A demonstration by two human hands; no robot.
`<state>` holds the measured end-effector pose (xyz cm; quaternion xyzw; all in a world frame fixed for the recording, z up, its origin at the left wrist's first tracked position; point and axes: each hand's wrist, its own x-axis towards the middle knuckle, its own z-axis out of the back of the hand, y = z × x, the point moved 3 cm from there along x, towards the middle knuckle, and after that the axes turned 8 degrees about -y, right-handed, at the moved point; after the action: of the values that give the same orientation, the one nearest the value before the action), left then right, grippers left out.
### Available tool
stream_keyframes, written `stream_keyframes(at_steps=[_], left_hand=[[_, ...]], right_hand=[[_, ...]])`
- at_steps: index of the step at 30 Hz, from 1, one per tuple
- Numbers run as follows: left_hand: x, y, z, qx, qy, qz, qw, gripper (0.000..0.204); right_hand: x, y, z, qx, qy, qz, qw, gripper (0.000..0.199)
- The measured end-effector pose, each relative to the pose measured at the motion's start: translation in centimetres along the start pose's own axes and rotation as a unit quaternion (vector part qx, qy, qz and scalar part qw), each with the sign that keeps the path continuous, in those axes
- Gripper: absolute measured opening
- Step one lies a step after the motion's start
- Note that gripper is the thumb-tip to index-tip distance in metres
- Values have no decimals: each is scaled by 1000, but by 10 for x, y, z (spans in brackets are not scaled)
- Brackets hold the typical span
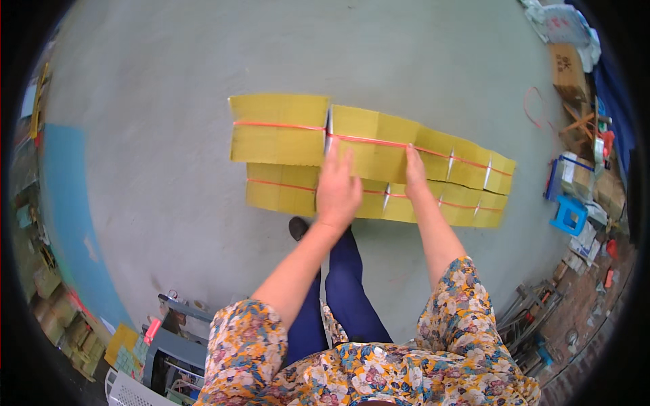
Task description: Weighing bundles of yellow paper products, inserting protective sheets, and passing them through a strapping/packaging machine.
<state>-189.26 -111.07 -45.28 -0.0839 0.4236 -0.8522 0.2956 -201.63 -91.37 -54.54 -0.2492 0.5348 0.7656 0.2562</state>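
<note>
Two rows of yellow cardboard bundles lie side by side on the floor, a far row (284,145) and a near row (281,196). A thin red strap (372,141) runs lengthwise across the far row, and a similar one crosses the near row. Pale gaps part the bundles. My left hand (338,189) is over the rows beside the gap between the two leftmost far bundles, its fingers spread and slightly blurred. Farther right, my right hand (414,169) rests its straight fingers at the far row, close to the red strap. No object shows in either hand.
A blue plastic stool (570,214) and a brown cardboard box (567,71) stand among clutter at the right. At lower left is a grey metal machine or stand (176,345). A blue strip (71,196) marks the floor at the left. My shoe (298,228) is just below the near row.
</note>
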Motion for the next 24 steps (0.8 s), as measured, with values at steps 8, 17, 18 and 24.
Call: stream_keyframes(at_steps=[8, 17, 18, 24], left_hand=[[125, 59, 50, 320, -23, -120, 939, 63], [113, 46, 48, 305, 51, -91, 946, 71], [97, 34, 55, 265, 1, -84, 961, 73], [-135, 24, 141, 84, -45, 27, 995, 70]], right_hand=[[-5, 1, -13, -37, -18, 38, 998, 63], [-37, 18, 10, -100, -129, 102, 981, 58], [-49, 6, 20, -120, -161, 130, 971, 57], [-200, -100, 29, -245, 62, 175, 951, 33]])
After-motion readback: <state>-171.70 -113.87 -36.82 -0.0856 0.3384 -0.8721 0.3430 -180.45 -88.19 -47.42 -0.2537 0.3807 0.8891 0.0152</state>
